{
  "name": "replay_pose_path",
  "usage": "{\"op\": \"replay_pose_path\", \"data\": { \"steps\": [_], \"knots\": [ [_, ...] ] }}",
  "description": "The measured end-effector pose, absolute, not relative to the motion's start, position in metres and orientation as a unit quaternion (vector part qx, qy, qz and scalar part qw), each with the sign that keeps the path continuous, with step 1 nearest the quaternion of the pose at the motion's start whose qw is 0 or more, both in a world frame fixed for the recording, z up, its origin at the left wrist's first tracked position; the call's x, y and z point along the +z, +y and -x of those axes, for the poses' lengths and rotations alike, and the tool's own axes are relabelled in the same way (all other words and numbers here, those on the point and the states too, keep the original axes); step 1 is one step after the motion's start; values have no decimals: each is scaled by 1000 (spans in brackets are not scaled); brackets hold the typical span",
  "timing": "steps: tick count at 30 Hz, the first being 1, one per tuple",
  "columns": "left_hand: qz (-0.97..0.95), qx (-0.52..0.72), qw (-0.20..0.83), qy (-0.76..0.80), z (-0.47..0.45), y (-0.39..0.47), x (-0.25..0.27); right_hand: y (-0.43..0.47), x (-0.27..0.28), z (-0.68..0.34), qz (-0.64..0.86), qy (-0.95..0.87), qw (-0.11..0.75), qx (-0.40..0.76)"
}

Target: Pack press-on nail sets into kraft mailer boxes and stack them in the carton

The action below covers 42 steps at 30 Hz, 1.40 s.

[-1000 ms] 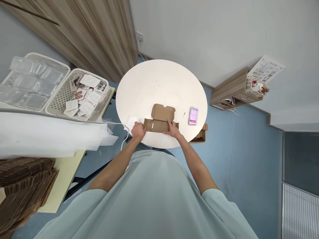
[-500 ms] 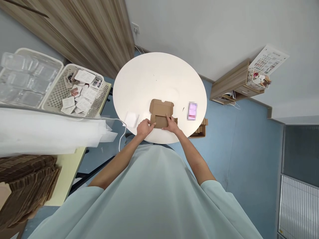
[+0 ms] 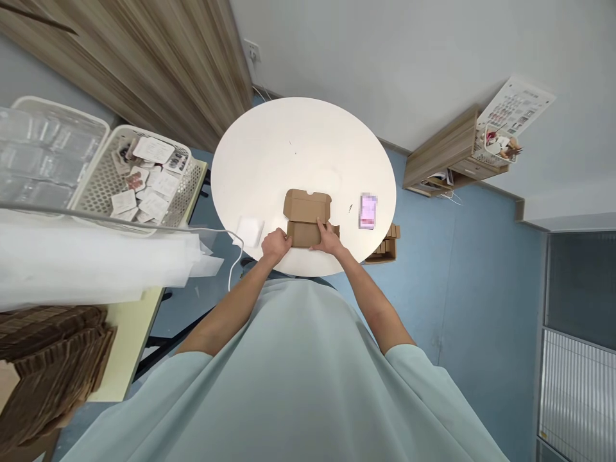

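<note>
"Cardboard box [image 3: 301, 235], lying open near the front edge of the round white table [image 3: 289, 141], yes?"

"Yes, with its lid [image 3: 308, 208] spread out on the side away from the person. A small end flap [image 3: 336, 229] sticks out past the right hand [image 3: 329, 240]."

"How are the hands set?"

"The left hand [image 3: 276, 243] is closed on the left end, thumb at the corner. The right hand holds the right end, thumb toward the near edge and a finger reaching up to the lid's fold."

"How would it handle?"

"Light, I'd judge, and dry enough not to slip. The panels look stiff, but creases would give easily, so I'd grip the end walls low and avoid pulling on the lid."

"And around it?"

"White sheets [image 3: 250, 231] lie beyond the left hand; a pixelated pink item [image 3: 368, 212] sits well off to the right. Past the table's right edge, an open carton [image 3: 384, 260] is on the floor; a perforated basket [image 3: 189, 187] of cards stands far left."
</note>
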<state>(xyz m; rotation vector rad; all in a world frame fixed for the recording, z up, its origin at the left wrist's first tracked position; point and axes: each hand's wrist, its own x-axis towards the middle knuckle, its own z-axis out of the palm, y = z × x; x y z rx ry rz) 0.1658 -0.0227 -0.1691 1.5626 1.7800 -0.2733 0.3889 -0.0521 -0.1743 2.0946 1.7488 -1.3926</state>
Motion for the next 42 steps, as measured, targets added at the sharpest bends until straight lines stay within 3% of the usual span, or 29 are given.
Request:
{"op": "replay_pose_path", "data": {
  "steps": [9,16,23,34,42],
  "knots": [
    [-644,-151,328,674,-172,-20,-173,-54,-166,-387,-688,565,11,-455],
    [-654,-155,322,666,-175,-22,-172,-100,-160,-411,-795,475,-168,-338],
    [-658,-148,325,663,-176,-24,-172,-132,-174,-429,-838,378,-97,-380],
    [-650,-148,323,672,-177,-27,-174,-113,-155,-399,-815,411,-121,-389],
    [-641,-146,330,677,-176,-36,-168,-91,-155,-385,-809,447,-68,-376]
  ]
}}
